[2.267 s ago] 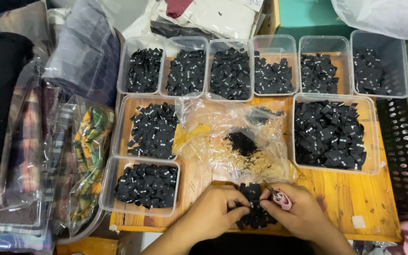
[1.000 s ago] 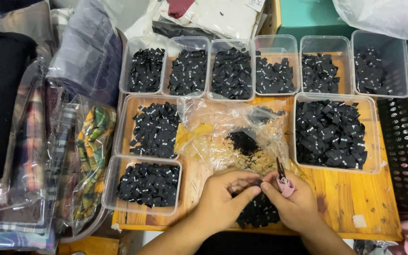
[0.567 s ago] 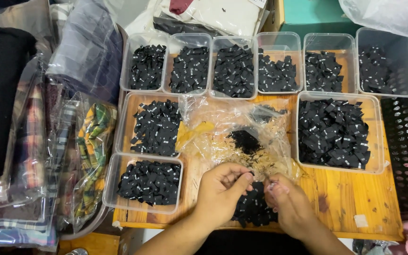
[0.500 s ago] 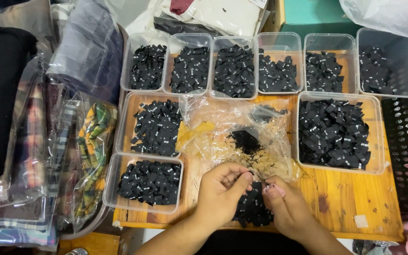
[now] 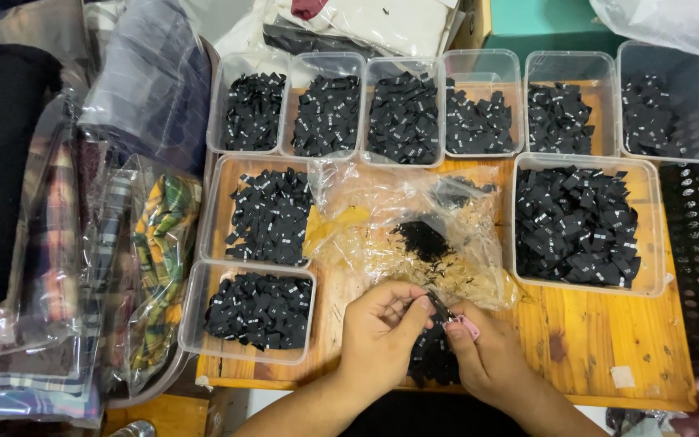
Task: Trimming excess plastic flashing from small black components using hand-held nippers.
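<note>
Both hands meet low on the wooden table (image 5: 592, 356). Left hand (image 5: 382, 336) pinches a small black label (image 5: 437, 303) at its fingertips; right hand (image 5: 487, 356) curls closed around a small pink-handled tool (image 5: 464, 326), most of it hidden in my grip, so I cannot tell what kind. Beneath them lies a pile (image 5: 430, 364) of black labels, largely covered by my fingers. Each label is a small folded fabric rectangle (tiny white marks, too small to make out). Just beyond, a crinkled clear bag (image 5: 398, 218) holds a dark clump. Clear plastic tubs (image 5: 580, 222) of labels ring it; forearms are cut off below.
</note>
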